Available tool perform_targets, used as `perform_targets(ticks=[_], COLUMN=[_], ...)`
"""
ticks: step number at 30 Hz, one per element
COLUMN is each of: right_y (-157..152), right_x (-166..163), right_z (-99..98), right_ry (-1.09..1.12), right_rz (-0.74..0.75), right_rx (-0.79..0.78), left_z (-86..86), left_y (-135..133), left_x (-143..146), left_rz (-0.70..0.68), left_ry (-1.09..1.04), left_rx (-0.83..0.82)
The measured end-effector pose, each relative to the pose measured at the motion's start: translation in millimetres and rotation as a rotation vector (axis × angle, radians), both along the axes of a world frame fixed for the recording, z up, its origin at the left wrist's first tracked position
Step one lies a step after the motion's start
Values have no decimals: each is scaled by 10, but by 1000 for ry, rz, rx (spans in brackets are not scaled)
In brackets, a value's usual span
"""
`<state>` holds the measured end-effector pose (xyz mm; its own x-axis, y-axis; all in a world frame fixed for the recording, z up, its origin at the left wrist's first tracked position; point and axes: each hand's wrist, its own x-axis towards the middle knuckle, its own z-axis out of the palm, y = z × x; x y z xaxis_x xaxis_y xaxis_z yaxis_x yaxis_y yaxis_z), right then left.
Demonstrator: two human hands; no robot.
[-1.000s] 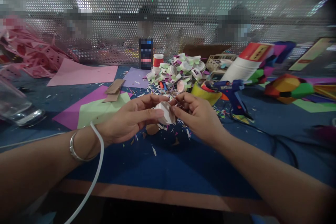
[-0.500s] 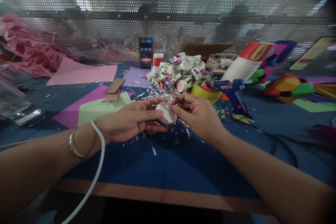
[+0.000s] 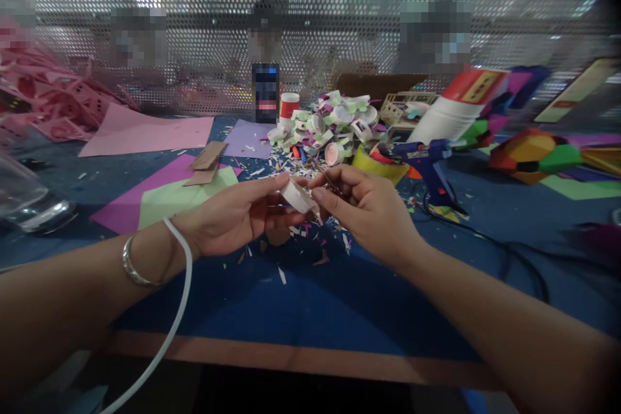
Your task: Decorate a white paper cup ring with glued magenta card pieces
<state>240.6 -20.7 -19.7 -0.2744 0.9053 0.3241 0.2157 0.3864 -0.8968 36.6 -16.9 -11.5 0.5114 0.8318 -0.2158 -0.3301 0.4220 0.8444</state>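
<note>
My left hand [image 3: 242,213] holds a small white disc-like piece [image 3: 297,196] with a thick rim, tilted on edge between thumb and fingers. Close against it on the right, my right hand [image 3: 371,207] is closed around a thin, dark metal tool [image 3: 330,181] whose slim end points up and away; its kind is mostly hidden by the fingers. The right thumb and fingertip are at the white piece's edge. Beyond the hands lies a heap of small white round pieces [image 3: 339,119] with green and purple paper strips.
Paper scraps [image 3: 282,276] litter the blue tabletop [image 3: 291,317]. A blue glue gun [image 3: 431,165] with a black cable stands right, near stacked white cups [image 3: 444,118]. Left are coloured sheets [image 3: 145,132], cardboard pieces [image 3: 206,162] and a glass [image 3: 33,204]. A white cable [image 3: 179,310] crosses my left wrist.
The white piece has turned from showing its flat face to showing its rim, as my left fingers shifted around it. My right hand stays beside it with the tool.
</note>
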Motion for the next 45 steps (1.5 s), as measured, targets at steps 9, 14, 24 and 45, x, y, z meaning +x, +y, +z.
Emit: perform_targets(ticks=[9, 14, 24, 45], right_y=[-37, -36, -43, -18], right_x=[-27, -17, -10, -6], right_z=[21, 36, 44, 0], right_ry=[-37, -80, -137, -337], right_rz=[103, 131, 148, 174], right_rx=[11, 19, 13, 139], left_z=[-69, -76, -9, -51], left_y=[53, 64, 32, 18], left_x=[-40, -40, -2, -31], left_rz=[44, 71, 92, 51], left_ry=[37, 57, 56, 150], left_rx=[-59, -73, -125, 71])
